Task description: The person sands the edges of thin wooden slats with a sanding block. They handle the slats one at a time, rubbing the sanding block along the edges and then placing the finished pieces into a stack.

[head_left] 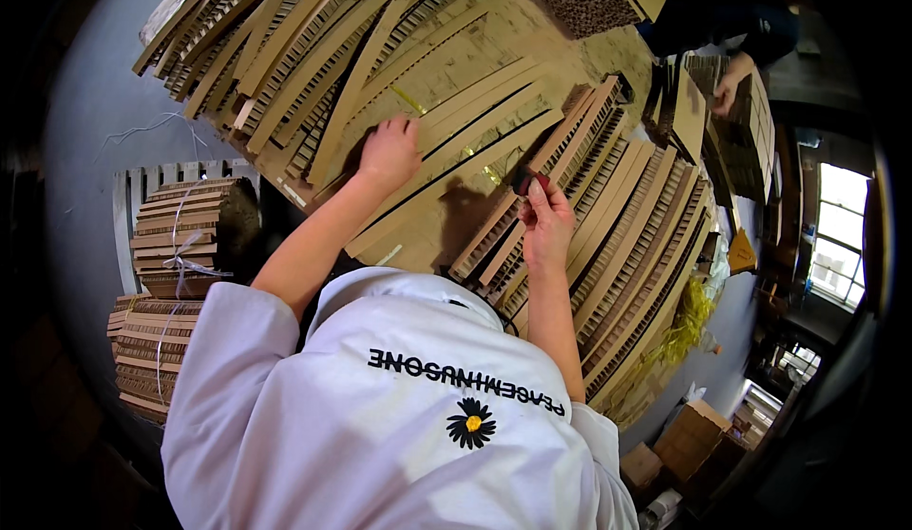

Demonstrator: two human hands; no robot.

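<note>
My left hand point(390, 156) reaches over the cardboard-covered table, fingers bent and slightly apart, beside the near ends of several long honeycomb cardboard strips point(446, 145). Nothing shows in it, though its underside is hidden. My right hand point(548, 221) pinches a small dark red and black object point(525, 181) between thumb and fingers; its kind cannot be made out. That hand hovers at the left edge of a row of honeycomb cardboard strips point(608, 217) standing side by side. Loose flat strips point(503, 155) lie between my two hands.
A heap of long strips point(294, 46) covers the far left. Tied strip bundles point(180, 236) sit on a pallet point(125, 217) at left. At far right, another person's hand point(732, 84) is by stacked cardboard point(750, 131). Yellow strapping point(686, 326) hangs at the table's right edge.
</note>
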